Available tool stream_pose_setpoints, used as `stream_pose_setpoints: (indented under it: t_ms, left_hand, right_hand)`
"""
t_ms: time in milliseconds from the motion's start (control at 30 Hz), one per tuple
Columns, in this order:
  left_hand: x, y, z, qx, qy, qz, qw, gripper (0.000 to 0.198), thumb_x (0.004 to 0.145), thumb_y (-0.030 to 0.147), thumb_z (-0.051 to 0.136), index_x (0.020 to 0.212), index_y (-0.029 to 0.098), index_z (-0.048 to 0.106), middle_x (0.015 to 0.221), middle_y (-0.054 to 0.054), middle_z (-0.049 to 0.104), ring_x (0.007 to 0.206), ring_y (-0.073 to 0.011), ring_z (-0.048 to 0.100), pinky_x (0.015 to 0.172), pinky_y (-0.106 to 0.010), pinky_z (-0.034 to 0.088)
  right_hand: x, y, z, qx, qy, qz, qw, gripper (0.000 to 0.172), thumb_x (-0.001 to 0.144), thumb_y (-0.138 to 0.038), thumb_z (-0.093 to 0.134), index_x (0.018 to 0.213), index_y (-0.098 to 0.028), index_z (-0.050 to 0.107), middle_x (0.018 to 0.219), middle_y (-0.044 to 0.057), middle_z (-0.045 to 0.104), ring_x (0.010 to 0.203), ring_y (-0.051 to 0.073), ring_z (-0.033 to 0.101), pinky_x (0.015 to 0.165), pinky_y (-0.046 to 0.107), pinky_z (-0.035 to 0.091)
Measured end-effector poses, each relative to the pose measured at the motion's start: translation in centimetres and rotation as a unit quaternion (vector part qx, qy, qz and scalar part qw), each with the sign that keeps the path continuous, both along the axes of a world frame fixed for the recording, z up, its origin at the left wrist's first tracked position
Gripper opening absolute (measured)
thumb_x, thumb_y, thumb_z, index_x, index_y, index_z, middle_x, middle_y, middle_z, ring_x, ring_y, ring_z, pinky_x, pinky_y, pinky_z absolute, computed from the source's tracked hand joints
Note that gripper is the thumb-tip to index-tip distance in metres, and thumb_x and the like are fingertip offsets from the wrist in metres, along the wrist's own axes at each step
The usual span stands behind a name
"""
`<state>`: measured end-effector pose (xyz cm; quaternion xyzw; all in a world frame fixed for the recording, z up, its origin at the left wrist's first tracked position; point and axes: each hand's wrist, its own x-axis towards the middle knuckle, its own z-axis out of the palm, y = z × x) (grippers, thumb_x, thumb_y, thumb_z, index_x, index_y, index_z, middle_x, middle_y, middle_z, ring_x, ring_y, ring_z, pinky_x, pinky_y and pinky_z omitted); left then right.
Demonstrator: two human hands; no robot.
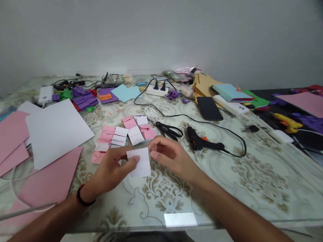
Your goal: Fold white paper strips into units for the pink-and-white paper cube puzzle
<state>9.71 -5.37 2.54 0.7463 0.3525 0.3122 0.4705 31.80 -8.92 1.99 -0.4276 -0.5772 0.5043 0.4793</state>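
Note:
My left hand [112, 169] and my right hand [170, 155] meet over the glass-topped table, both pinching a small white square of paper [139, 163]. The left thumb presses on its left edge; the right fingers grip its upper right edge. Just beyond the hands lie several folded pink and white paper pieces [124, 134]. Black scissors [169, 130] and a black glue gun [202, 142] rest right of those pieces, close to my right hand.
Pink sheets [4, 139] and a large white sheet [55, 129] lie at the left. Purple folded pieces [83, 98], light blue paper [125, 92], a power strip [156, 90], a phone [210, 108] and stacked coloured paper [231, 92] fill the far side. A cable [233, 138] loops across.

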Motion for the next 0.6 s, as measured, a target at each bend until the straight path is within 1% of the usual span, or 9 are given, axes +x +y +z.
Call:
stream_pose_setpoints:
  t_ms: [67,133,233,300,400,533,600]
  left_hand:
    - [0.4,-0.3,-0.1,0.027,0.026,-0.012,0.999,0.029,0.098,0.029,0.061,0.072,0.016,0.062,0.065,0.002,0.056,0.063,-0.0105,0.047,0.057,-0.022,0.037]
    - [0.6,-0.5,-0.3,0.039,0.027,-0.007,0.999,0.022,0.097,0.028,0.064,0.079,0.016,0.068,0.070,0.002,0.062,0.066,-0.0110,0.050,0.060,-0.023,0.039]
    - [0.6,-0.6,-0.6,0.037,0.018,-0.002,0.999,0.016,0.096,0.028,0.066,0.087,0.018,0.073,0.075,0.001,0.067,0.069,-0.0120,0.054,0.064,-0.023,0.041]
    - [0.6,-0.7,-0.8,0.037,0.022,-0.006,0.999,0.017,0.097,0.029,0.064,0.087,0.017,0.072,0.077,0.000,0.067,0.071,-0.0129,0.055,0.065,-0.024,0.042]
    - [0.6,-1.0,-1.0,0.042,0.034,-0.003,0.999,0.015,0.096,0.025,0.062,0.087,0.017,0.071,0.079,0.000,0.068,0.073,-0.0139,0.057,0.067,-0.025,0.043]
    - [0.8,-1.2,-1.3,0.042,0.041,0.010,0.998,0.010,0.093,0.019,0.061,0.090,0.018,0.071,0.078,0.002,0.066,0.072,-0.0130,0.056,0.067,-0.025,0.042]
    - [0.9,-1.0,-1.5,0.033,0.036,0.018,0.999,0.010,0.092,0.019,0.061,0.088,0.018,0.070,0.075,0.002,0.063,0.070,-0.0126,0.054,0.065,-0.024,0.041]
  right_hand:
    - [-0.6,-0.3,-0.2,-0.013,-0.006,0.020,1.000,0.018,0.088,-0.037,0.073,0.091,-0.021,0.064,0.078,-0.001,0.056,0.073,0.016,0.052,0.069,0.029,0.042]
    - [-1.0,-0.5,-0.4,-0.011,-0.026,0.024,0.999,0.016,0.088,-0.035,0.072,0.087,-0.021,0.064,0.078,-0.001,0.057,0.073,0.016,0.053,0.068,0.030,0.042]
    - [-1.0,-0.4,-0.3,0.026,-0.075,0.012,0.997,0.008,0.086,-0.027,0.069,0.084,-0.021,0.065,0.079,0.000,0.062,0.073,0.016,0.055,0.069,0.030,0.043]
    - [-0.9,-0.3,-0.1,0.057,-0.107,0.005,0.993,0.002,0.083,-0.021,0.068,0.083,-0.021,0.066,0.078,-0.001,0.063,0.073,0.016,0.056,0.069,0.029,0.043]
    - [-0.9,-0.4,0.1,0.082,-0.135,-0.003,0.987,0.006,0.078,-0.015,0.065,0.079,-0.020,0.064,0.077,-0.002,0.064,0.071,0.014,0.057,0.067,0.027,0.043]
    - [-0.8,-0.3,0.1,0.113,-0.153,0.002,0.982,0.008,0.075,-0.012,0.064,0.077,-0.020,0.063,0.075,-0.002,0.063,0.070,0.013,0.057,0.067,0.025,0.042]
    - [-0.6,-0.1,0.1,0.114,-0.162,0.000,0.980,0.007,0.075,-0.012,0.063,0.076,-0.019,0.063,0.073,-0.003,0.062,0.068,0.013,0.056,0.067,0.025,0.042]
